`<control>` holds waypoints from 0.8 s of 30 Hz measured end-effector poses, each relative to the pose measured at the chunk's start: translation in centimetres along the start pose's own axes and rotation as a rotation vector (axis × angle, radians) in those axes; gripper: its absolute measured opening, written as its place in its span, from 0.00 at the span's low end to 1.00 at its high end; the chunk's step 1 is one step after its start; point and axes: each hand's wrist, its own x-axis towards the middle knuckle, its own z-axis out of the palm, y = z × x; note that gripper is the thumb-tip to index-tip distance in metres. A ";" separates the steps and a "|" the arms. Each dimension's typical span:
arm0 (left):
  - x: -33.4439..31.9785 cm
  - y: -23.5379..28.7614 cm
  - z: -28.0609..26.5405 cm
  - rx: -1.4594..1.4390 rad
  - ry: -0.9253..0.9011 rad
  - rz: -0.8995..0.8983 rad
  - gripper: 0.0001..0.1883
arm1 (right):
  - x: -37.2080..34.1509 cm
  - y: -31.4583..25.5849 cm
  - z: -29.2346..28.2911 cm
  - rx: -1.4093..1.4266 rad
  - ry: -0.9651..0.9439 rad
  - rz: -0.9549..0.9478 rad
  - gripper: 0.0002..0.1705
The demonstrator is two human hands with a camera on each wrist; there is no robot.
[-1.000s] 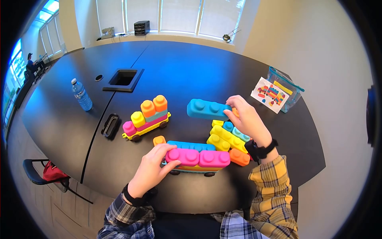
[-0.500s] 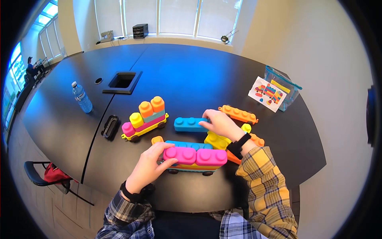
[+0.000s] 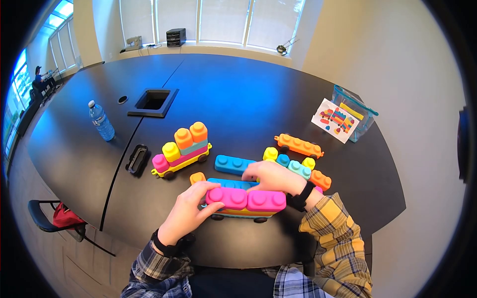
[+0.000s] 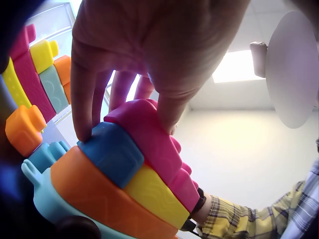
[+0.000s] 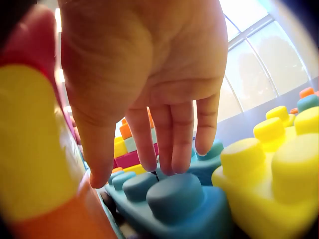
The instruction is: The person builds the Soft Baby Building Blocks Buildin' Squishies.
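My left hand grips the left end of a pink block atop a wheeled stack near the table's front edge. In the left wrist view the pink block lies over blue and yellow blocks, above an orange one on a light blue base. My right hand reaches in behind the stack, fingers pointing down and apart from the thumb, over a long blue block. Its fingertips are close to blue studs; contact is unclear. Another long blue block lies behind.
A yellow-based wagon with blocks stands left of the hands. Loose blocks and an orange wheeled base lie right. A picture card leans by a clear bag. A water bottle and black holder are left.
The long blue block that my right hand held is down on the table. My right hand has let it go and moved toward the stack. My left hand keeps its grip.
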 end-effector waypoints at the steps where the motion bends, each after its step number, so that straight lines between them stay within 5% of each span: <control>1: 0.0 0.0 0.0 0.015 -0.003 0.011 0.22 | -0.1 0.1 0.4 0.002 0.000 0.002 0.21; 13: 0.1 0.3 -0.1 0.042 -0.009 0.006 0.22 | 0.2 -0.1 0.6 -0.112 -0.026 0.044 0.24; 20: 0.0 0.1 -0.4 0.077 -0.053 -0.034 0.23 | -2.4 0.3 -2.5 0.423 0.423 0.012 0.29; 24: -0.5 0.3 -0.1 -0.051 0.117 -0.055 0.38 | -7.0 -4.0 -4.6 0.276 0.567 -0.093 0.32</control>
